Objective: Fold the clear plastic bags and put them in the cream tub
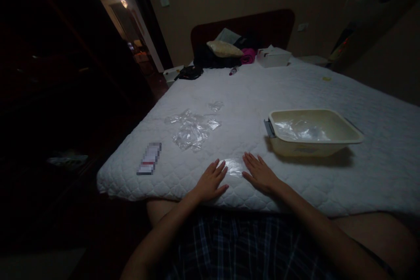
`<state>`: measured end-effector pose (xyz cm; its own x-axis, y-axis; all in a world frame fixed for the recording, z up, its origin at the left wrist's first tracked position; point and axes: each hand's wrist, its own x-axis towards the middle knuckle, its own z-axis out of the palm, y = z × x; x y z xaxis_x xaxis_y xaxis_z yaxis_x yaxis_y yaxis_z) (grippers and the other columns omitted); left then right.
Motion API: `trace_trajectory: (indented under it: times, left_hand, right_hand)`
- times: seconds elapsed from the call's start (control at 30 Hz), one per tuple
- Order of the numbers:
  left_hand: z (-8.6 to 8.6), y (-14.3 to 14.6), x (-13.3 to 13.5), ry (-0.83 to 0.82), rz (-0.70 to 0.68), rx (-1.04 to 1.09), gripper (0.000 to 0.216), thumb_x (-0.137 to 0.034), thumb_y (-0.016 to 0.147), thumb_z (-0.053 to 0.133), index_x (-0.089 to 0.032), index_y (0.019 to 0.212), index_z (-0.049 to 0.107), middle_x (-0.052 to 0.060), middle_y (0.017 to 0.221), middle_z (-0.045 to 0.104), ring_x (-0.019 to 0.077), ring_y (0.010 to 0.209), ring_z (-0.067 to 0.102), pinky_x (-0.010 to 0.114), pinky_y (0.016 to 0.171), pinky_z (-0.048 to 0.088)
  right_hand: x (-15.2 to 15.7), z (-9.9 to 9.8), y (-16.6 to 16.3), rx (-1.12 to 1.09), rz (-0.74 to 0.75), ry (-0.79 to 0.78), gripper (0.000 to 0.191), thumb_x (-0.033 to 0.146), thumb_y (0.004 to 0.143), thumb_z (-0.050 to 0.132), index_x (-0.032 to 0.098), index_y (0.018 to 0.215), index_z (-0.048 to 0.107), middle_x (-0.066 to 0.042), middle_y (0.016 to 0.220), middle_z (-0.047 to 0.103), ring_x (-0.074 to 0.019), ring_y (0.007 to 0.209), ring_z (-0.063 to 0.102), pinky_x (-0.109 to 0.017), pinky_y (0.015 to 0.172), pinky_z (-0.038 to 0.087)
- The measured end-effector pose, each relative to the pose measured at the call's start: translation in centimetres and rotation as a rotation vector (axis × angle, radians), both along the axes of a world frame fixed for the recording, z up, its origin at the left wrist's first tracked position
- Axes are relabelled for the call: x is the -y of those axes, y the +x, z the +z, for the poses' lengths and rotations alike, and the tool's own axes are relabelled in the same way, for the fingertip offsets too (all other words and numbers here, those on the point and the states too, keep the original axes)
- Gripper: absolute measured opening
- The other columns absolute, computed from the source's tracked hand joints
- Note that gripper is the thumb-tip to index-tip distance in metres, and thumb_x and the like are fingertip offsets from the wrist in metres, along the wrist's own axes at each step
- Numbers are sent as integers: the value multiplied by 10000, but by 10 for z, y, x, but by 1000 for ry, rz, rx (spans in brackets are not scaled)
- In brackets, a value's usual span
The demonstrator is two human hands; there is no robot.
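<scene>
A clear plastic bag [234, 167] lies flat on the white quilted bed cover [243, 96], near its front edge. My left hand [211, 180] rests palm down at the bag's left side, fingers spread. At the right side my right hand [260, 172] also lies flat, its fingertips touching or just beside the plastic. Neither hand grips anything. Beyond my left hand is a loose heap of crumpled clear plastic bags [193, 133], with one more small bag [215, 105] behind it. To the right stands a cream plastic basin [315, 148] holding more clear plastic bags [302, 130].
A blurred-out flat object [149, 159] lies at the bed's left edge. Toward the headboard [243, 19] are a black bag [190, 72], a pillow [225, 48], a rolled pink cloth [248, 56] and a white box [273, 57]. A fan [377, 4] stands at the right.
</scene>
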<state>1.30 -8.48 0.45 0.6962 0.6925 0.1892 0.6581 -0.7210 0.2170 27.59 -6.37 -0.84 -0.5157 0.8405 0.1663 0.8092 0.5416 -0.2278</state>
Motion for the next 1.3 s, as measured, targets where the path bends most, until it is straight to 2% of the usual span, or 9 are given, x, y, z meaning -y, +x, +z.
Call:
trace_trajectory:
  times: [0.1, 0.27, 0.47, 0.6, 0.7, 0.83, 0.97, 1.13, 1.3]
  left_hand:
    - [-2, -2, 5, 49, 36, -23, 626, -431, 831, 438, -162, 1360, 239, 148, 1442, 163, 281, 1334, 93, 491, 1047, 199]
    - [-2, -5, 23, 112, 39, -12, 574, -319, 846, 420, -122, 1349, 228, 170, 1398, 284, 253, 1317, 195, 507, 1050, 211]
    - [-12, -7, 40, 251, -45, 118, 497, -174, 821, 419, -93, 1299, 306, 192, 1280, 447, 264, 1259, 328, 457, 955, 397]
    - [-8, -17, 30, 432, -133, 154, 390, -117, 848, 392, -112, 1239, 389, 179, 1177, 543, 254, 1187, 431, 401, 854, 480]
    - [3, -22, 11, 489, -150, 109, 333, -112, 861, 402, -112, 1191, 440, 165, 1153, 564, 247, 1166, 455, 383, 847, 481]
    - [10, -14, -12, 431, -225, -31, 318, -147, 880, 391, -145, 1191, 450, 133, 1246, 502, 240, 1202, 416, 395, 923, 426]
    - [10, 4, -21, 364, -324, -95, 309, -162, 879, 403, -149, 1182, 459, 127, 1268, 481, 237, 1217, 395, 387, 949, 395]
    - [13, 13, -21, 323, -343, -111, 290, -182, 873, 422, -160, 1158, 476, 125, 1229, 509, 224, 1182, 431, 373, 925, 401]
    - [13, 15, -12, 320, -244, -125, 275, -190, 867, 429, -156, 1133, 490, 119, 1169, 539, 233, 1136, 466, 372, 894, 414]
  right_hand:
    - [-2, 3, -1, 33, -4, -40, 631, 525, 879, 215, 133, 1372, 252, -124, 1423, 238, -231, 1325, 154, -461, 1076, 120]
    - [-12, 8, -2, 55, 6, -54, 564, 470, 900, 189, 173, 1376, 246, -96, 1436, 209, -236, 1329, 139, -499, 1065, 99]
    - [-36, 14, -1, 13, 147, -66, 520, 390, 887, 317, 229, 1375, 240, -79, 1448, 177, -261, 1327, 141, -552, 1036, 113]
    - [-38, 21, 3, -15, 281, -6, 519, 328, 879, 352, 224, 1374, 239, -86, 1444, 203, -234, 1326, 156, -523, 1048, 104]
    - [-35, 25, 6, -41, 347, 23, 545, 335, 867, 383, 213, 1377, 235, -100, 1439, 215, -236, 1323, 167, -508, 1048, 133]
    - [-34, 26, 12, -59, 361, 50, 629, 440, 838, 424, 194, 1382, 225, -127, 1438, 206, -267, 1317, 177, -511, 1036, 172]
    - [-34, 26, 18, -100, 314, 106, 702, 500, 809, 445, 166, 1382, 216, -161, 1428, 223, -285, 1296, 232, -509, 1007, 248]
    - [-19, 33, 21, -212, 247, 264, 604, 365, 820, 464, 134, 1347, 280, -190, 1373, 319, -278, 1221, 353, -473, 932, 363]
    - [10, 38, 11, -109, 411, 314, 482, 200, 781, 459, 122, 1256, 422, -177, 1198, 512, -262, 1086, 475, -450, 881, 400]
